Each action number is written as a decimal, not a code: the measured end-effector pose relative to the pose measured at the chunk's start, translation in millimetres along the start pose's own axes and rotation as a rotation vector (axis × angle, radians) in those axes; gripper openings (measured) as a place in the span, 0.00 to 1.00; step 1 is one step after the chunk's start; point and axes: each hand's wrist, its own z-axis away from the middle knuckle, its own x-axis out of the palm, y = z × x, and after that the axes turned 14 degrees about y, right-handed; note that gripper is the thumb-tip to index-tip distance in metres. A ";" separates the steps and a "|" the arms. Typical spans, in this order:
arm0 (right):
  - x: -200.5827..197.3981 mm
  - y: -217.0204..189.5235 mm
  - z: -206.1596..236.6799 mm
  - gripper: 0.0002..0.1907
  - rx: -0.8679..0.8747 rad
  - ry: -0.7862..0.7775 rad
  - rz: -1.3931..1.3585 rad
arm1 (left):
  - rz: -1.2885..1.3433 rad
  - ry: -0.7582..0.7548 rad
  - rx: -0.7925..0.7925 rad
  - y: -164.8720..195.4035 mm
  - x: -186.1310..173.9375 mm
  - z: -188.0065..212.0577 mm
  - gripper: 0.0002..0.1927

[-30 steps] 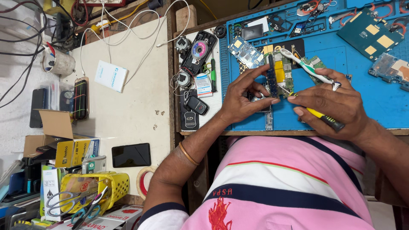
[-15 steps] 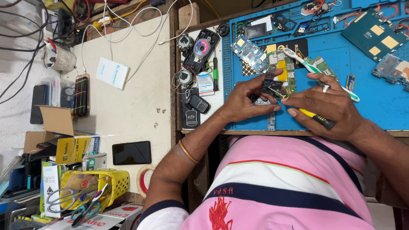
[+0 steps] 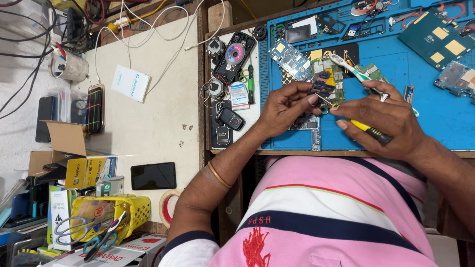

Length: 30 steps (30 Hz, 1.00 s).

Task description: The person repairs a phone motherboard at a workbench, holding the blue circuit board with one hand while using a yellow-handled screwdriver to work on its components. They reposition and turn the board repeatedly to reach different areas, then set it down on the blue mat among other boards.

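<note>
A bright blue work mat (image 3: 435, 118) covers the wooden surface (image 3: 346, 154), and on it lie a green circuit board (image 3: 332, 79) and a teal board with 3 yellow squares (image 3: 438, 37). The right hand (image 3: 383, 118) grips a yellow-and-black tool (image 3: 371, 131). The shirt (image 3: 331, 217) is pink with white and navy stripes, and the basket (image 3: 126, 210) is yellow.

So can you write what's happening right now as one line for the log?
left hand: pinches small circuit board | right hand: grips yellow-handled tool, tip at board | surface: blue mat

Two scissors (image 3: 86, 230), two car keys (image 3: 226, 126), one toothbrush (image 3: 354, 70).
</note>
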 end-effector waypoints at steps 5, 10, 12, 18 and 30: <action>-4.7 -0.9 0.0 0.12 0.007 0.016 0.064 | 0.082 0.055 -0.045 5.2 2.0 -3.3 0.14; -6.8 1.4 3.0 0.11 0.014 0.027 0.067 | 0.035 0.088 -0.067 9.9 5.3 -0.9 0.19; -6.4 1.9 3.4 0.12 0.010 0.028 0.058 | 0.024 0.087 -0.058 11.7 5.9 -0.9 0.22; -6.8 4.1 3.5 0.13 0.017 0.027 0.049 | -0.079 0.065 -0.022 14.0 5.7 -0.1 0.25; -9.9 6.4 4.7 0.10 0.001 0.030 0.105 | -0.099 0.038 0.006 18.3 7.4 0.0 0.24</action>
